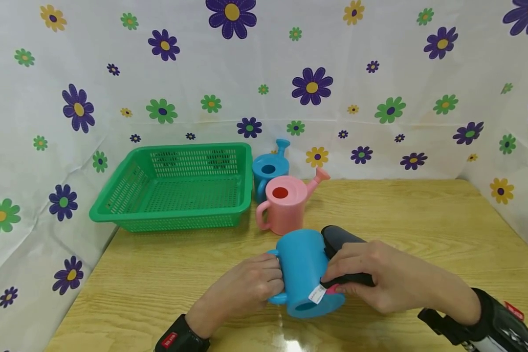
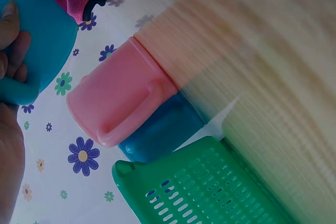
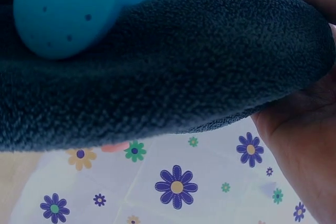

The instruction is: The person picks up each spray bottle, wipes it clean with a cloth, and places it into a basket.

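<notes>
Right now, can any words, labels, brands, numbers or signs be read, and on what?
None can be read.
White tag on the cloth: print too small to read.
Red label on the left wrist strap: too small.
Red label on the right wrist strap: too small.

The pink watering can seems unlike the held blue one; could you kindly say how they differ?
The pink watering can stands upright; the held blue watering can is tipped. The pink one is untouched, while the left hand grips the blue one's handle. Both have side handles.

Bright, even head view; white glare on the table [image 1: 400, 210]; dimmer wrist views, the left streakily blurred
</notes>
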A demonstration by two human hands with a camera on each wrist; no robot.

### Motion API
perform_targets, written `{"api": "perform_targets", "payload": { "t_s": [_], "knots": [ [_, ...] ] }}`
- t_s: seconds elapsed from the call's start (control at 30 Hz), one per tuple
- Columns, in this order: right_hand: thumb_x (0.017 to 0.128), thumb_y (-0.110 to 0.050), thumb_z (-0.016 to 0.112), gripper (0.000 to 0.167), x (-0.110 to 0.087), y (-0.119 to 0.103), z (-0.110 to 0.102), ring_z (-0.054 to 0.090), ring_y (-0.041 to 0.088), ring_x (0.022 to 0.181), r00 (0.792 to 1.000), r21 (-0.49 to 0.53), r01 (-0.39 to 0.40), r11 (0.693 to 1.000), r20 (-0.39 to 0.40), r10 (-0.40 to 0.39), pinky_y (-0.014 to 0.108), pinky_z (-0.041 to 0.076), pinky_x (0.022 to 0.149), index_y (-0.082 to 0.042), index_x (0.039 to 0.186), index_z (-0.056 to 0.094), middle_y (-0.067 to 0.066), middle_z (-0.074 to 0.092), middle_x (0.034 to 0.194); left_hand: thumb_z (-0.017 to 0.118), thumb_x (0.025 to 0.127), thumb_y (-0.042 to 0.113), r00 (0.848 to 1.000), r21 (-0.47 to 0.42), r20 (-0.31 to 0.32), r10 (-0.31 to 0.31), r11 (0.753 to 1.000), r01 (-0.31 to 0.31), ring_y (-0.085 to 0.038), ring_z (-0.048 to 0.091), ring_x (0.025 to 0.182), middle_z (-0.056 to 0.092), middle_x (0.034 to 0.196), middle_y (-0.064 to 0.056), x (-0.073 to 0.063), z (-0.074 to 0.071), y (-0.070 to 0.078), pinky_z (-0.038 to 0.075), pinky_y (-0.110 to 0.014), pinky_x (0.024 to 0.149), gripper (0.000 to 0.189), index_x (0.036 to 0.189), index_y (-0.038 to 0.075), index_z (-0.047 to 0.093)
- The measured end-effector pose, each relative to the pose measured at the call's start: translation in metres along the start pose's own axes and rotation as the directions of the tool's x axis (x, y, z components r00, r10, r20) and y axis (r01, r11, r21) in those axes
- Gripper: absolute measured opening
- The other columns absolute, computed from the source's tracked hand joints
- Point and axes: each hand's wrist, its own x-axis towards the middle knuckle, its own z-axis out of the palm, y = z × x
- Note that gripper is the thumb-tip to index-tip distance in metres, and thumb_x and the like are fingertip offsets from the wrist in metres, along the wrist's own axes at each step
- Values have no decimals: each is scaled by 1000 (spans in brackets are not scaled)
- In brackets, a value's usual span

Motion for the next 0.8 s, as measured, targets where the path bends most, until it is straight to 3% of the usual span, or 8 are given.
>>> {"api": "perform_targets", "payload": {
  "t_s": [0.47, 0.8],
  "knots": [
    [96, -13, 70, 26, -2, -9, -1, 64, 3, 99, 999, 6, 5, 1000, 40, -5, 23, 57, 84, -23, 120, 69, -9, 72, 112, 76, 87, 6, 1000, 14, -8, 6, 1000, -6, -9, 54, 83, 61, 76, 9, -2, 2, 1, 51, -24, 97, 22, 75, 19, 63],
    [96, -14, 71, 25, -1, -9, 2, 64, 3, 98, 999, -20, 28, 999, 23, -27, 22, 56, 83, -22, 119, 70, -9, 72, 111, 77, 87, 7, 1000, 34, -23, 21, 999, -20, -9, 52, 82, 57, 74, 9, -3, 3, 1, 51, -23, 95, 26, 73, 19, 59]
  ]
}}
